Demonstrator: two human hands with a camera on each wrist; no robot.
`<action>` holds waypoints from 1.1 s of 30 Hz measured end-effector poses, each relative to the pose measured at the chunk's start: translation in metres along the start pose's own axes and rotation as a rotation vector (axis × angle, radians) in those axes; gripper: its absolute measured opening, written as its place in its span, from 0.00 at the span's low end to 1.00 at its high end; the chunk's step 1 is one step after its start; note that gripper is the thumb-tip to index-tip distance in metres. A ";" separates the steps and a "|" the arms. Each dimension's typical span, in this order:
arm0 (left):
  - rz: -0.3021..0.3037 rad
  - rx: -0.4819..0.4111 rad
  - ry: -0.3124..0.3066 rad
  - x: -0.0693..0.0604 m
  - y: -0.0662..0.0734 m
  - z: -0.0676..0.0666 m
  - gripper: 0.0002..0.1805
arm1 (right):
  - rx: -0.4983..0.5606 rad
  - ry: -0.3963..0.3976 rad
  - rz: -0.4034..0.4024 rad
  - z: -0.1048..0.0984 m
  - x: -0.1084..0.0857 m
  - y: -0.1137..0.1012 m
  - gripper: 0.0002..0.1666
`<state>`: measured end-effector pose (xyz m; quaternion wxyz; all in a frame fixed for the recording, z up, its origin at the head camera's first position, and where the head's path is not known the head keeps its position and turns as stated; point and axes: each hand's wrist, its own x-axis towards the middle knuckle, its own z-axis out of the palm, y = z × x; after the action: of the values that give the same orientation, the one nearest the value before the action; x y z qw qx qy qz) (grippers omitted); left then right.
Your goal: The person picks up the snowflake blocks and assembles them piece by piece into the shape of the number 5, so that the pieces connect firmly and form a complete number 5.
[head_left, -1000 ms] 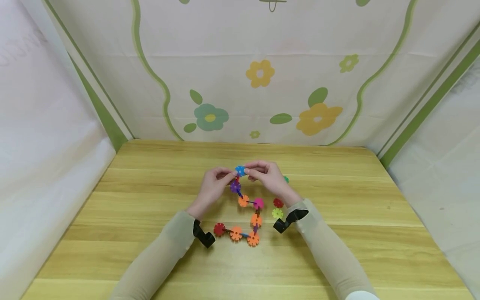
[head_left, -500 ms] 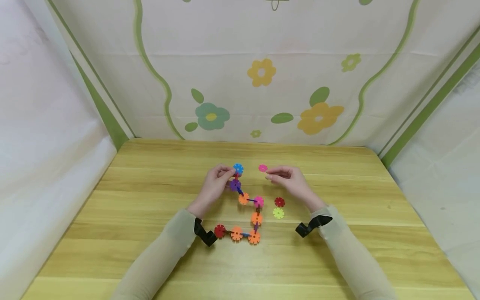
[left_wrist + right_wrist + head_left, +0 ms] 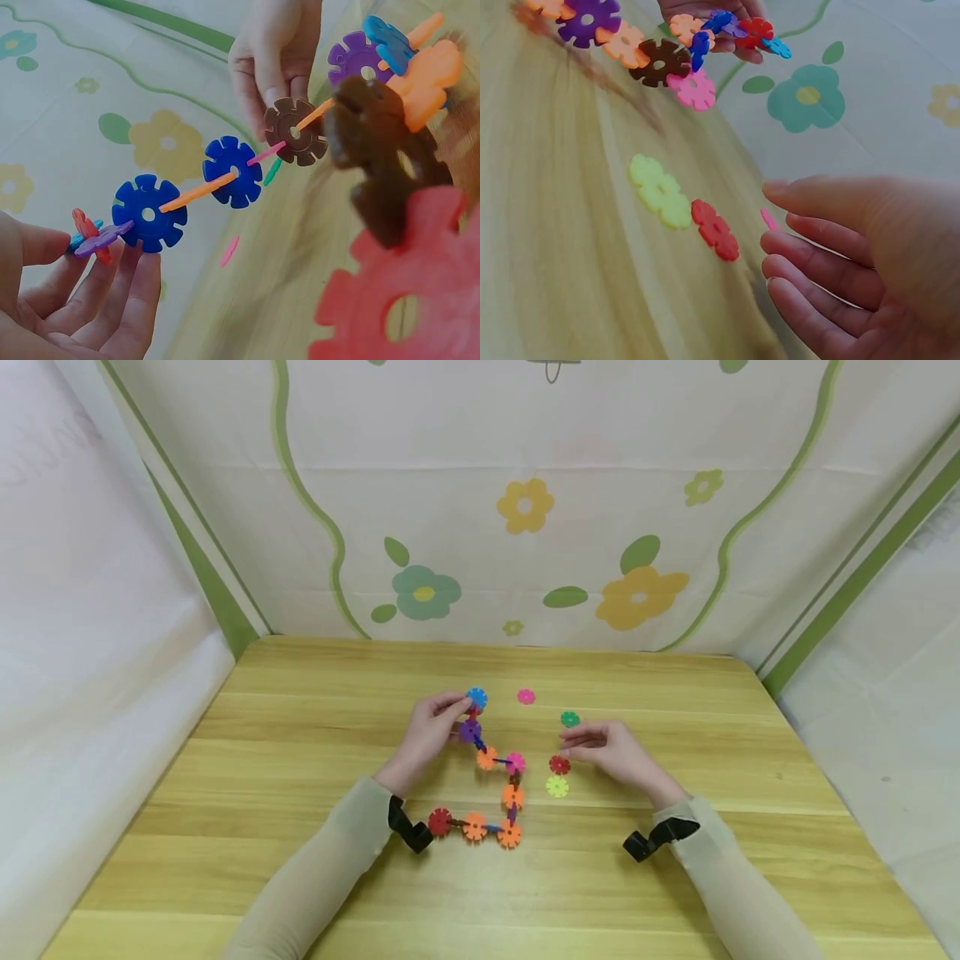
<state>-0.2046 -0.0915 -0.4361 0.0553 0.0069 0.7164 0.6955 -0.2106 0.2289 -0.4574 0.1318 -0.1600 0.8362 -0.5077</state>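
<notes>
A zigzag chain of interlocking notched plastic discs (image 3: 513, 797) lies across the middle of the wooden table. My left hand (image 3: 431, 722) pinches its far end, by the light blue disc (image 3: 477, 698); a red and a purple disc join just below. In the left wrist view, dark blue discs (image 3: 150, 214) follow along the chain. My right hand (image 3: 613, 752) holds nothing, its fingers apart from the thumb in the right wrist view. It hovers between a loose green disc (image 3: 570, 719) and a loose red disc (image 3: 559, 765); whether it touches either cannot be made out.
Beside the red disc lies a yellow-green disc (image 3: 557, 787). A pink disc (image 3: 526, 697) rests farther back on the table (image 3: 300, 777). Flower-printed white cloth (image 3: 465, 527) rises behind the table, with more cloth on both sides.
My right hand has left the light blue disc, passed by the loose pink disc, and come rightward and nearer toward the red and green discs. My left hand keeps its pinch, almost unmoved.
</notes>
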 end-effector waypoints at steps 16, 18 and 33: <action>-0.006 -0.022 -0.008 -0.001 -0.002 0.003 0.15 | -0.222 0.017 -0.079 0.014 -0.007 0.005 0.16; -0.004 -0.023 -0.009 -0.001 -0.002 0.003 0.15 | -0.237 0.014 -0.086 0.014 -0.006 0.005 0.16; 0.015 0.016 -0.019 -0.001 -0.003 0.003 0.15 | -0.259 -0.025 -0.082 0.012 -0.005 0.004 0.13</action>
<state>-0.2033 -0.0890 -0.4396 0.0568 0.0191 0.7213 0.6900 -0.2020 0.2227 -0.4665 0.0997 -0.2160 0.8859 -0.3983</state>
